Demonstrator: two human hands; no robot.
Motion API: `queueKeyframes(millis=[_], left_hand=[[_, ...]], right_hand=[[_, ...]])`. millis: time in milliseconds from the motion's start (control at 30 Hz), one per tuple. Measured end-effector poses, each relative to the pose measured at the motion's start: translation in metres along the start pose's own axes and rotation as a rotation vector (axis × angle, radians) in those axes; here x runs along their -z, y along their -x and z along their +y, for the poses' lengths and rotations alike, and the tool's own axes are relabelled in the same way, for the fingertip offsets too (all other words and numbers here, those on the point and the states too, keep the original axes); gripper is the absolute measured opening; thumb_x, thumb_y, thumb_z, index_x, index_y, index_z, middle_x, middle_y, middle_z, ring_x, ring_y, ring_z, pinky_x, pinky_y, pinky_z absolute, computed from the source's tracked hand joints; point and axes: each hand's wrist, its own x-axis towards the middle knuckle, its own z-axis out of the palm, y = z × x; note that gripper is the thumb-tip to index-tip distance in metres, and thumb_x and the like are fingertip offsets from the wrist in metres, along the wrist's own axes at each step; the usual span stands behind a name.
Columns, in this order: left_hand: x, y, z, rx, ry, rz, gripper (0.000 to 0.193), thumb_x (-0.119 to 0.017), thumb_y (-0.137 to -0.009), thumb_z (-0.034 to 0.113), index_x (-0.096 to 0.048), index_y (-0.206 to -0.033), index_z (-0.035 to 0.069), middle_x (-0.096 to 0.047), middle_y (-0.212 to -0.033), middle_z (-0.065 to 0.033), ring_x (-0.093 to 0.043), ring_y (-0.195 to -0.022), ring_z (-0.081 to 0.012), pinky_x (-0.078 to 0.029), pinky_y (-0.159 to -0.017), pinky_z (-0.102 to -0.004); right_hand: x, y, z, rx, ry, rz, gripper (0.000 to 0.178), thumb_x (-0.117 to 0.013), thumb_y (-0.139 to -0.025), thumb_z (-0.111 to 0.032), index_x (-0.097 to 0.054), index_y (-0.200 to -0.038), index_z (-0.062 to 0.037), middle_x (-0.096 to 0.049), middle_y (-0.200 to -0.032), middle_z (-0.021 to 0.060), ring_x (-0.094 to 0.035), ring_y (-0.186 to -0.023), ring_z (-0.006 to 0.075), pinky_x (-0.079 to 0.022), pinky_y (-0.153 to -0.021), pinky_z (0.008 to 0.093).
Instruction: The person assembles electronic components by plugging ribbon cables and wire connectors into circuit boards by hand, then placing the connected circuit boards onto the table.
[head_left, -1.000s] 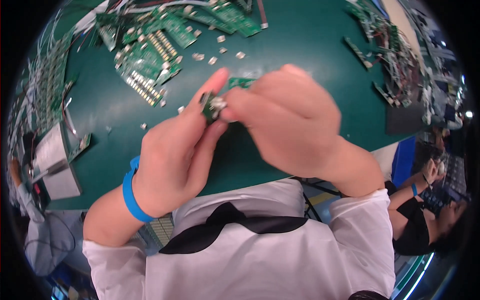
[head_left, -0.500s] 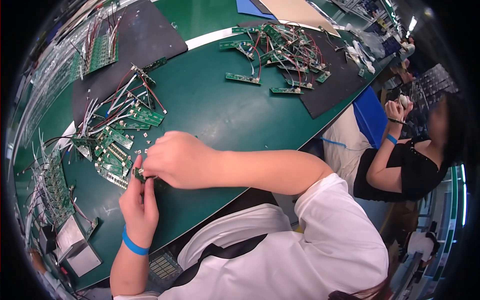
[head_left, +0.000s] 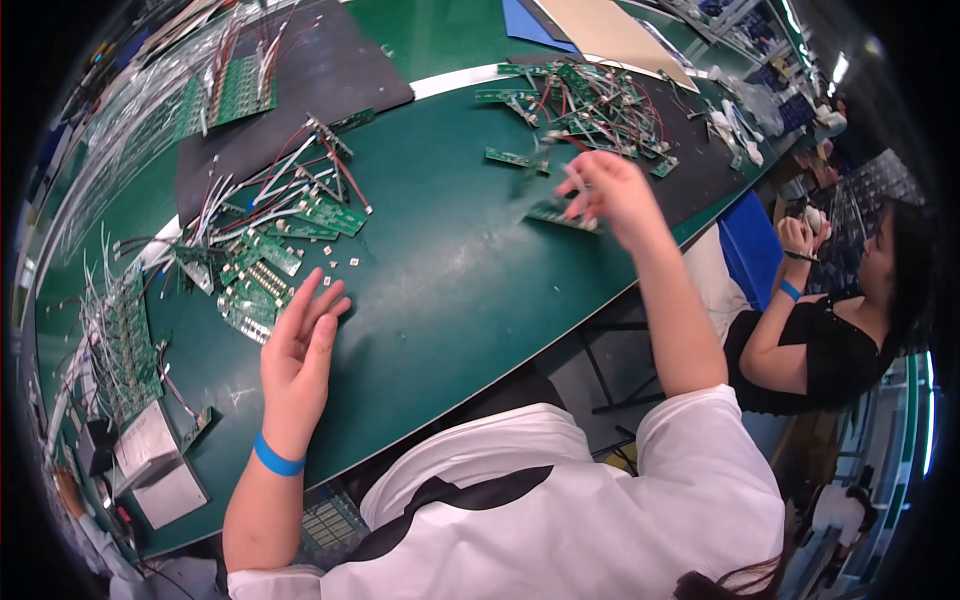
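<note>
My left hand point(head_left: 302, 350) is held over the near left of the green table, fingers apart and holding nothing. It is beside a pile of green circuit boards point(head_left: 330, 215) with white, red and black wires. My right hand point(head_left: 612, 195) is out to the right, close to the near edge of a heap of wired boards point(head_left: 600, 105). Motion blurs its fingers. A narrow green circuit board point(head_left: 562, 217) lies just under those fingers, and whether they still grip it cannot be made out.
Small white connectors point(head_left: 330, 262) are scattered near my left hand. A metal block point(head_left: 165, 485) stands at the near left. Dark mats point(head_left: 320, 60) lie at the back, with a panel of boards point(head_left: 230, 95) on one. A co-worker point(head_left: 825, 330) sits at the right, holding something pale.
My right hand has moved away from my left hand, far to the right beside the wired heap. My left hand has opened, and the small board it held is no longer in it.
</note>
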Motion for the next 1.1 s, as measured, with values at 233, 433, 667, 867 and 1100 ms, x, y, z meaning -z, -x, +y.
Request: queueKeyframes(millis=[233,433,667,867,1100], left_hand=[[0.016,-0.010,0.001,-0.204,-0.284,0.111,0.020,-0.056,-0.089,0.004,-0.064,-0.106,-0.003,-0.067,-0.086,-0.0084,-0.065,-0.076,-0.0132,-0.049,-0.067,-0.0227],[0.042,-0.010,0.007,-0.055,-0.068,0.367,0.014,-0.062,-0.086,0.009,-0.067,-0.094,-0.001,-0.062,-0.067,-0.0039,-0.054,-0.054,-0.0066,-0.040,-0.048,-0.0179],[0.053,-0.018,0.007,-0.046,0.060,0.468,0.040,-0.064,-0.088,0.025,-0.048,-0.056,0.005,-0.041,-0.046,0.0033,-0.038,-0.037,-0.0034,-0.027,-0.034,-0.0193],[0.043,-0.016,0.002,0.081,0.105,0.312,0.041,-0.050,-0.095,0.036,-0.058,-0.075,0.001,-0.055,-0.060,-0.0019,-0.049,-0.043,-0.0068,-0.035,-0.041,-0.0200],[0.040,-0.014,0.002,0.076,0.486,0.093,0.033,-0.053,-0.094,0.024,-0.060,-0.114,-0.001,-0.065,-0.083,-0.0068,-0.063,-0.082,-0.0148,-0.048,-0.074,-0.0227]], right_hand=[[0.018,-0.035,-0.018,0.094,0.941,0.363,0.036,-0.056,-0.089,-0.029,-0.059,-0.105,0.0033,-0.064,-0.088,0.0168,-0.062,-0.072,0.0291,-0.049,-0.064,0.0366],[-0.160,0.002,-0.030,0.938,0.880,-0.015,0.026,-0.066,-0.077,-0.024,-0.064,-0.096,-0.0058,-0.057,-0.096,0.0157,-0.052,-0.096,0.0313,-0.042,-0.083,0.0415],[-0.244,-0.021,-0.011,1.141,0.912,-0.078,0.015,-0.068,-0.076,-0.018,-0.066,-0.086,-0.0067,-0.055,-0.088,0.0062,-0.050,-0.091,0.0237,-0.036,-0.083,0.0376],[-0.227,0.003,-0.030,1.081,0.654,-0.035,0.006,-0.066,-0.077,-0.008,-0.063,-0.082,-0.0068,-0.059,-0.075,0.0041,-0.056,-0.078,0.0210,-0.037,-0.081,0.0362],[-0.213,0.012,-0.036,1.378,0.514,-0.269,0.022,-0.064,-0.067,0.001,-0.060,-0.088,-0.0060,-0.058,-0.088,0.0035,-0.057,-0.080,0.0202,-0.041,-0.078,0.0338]])
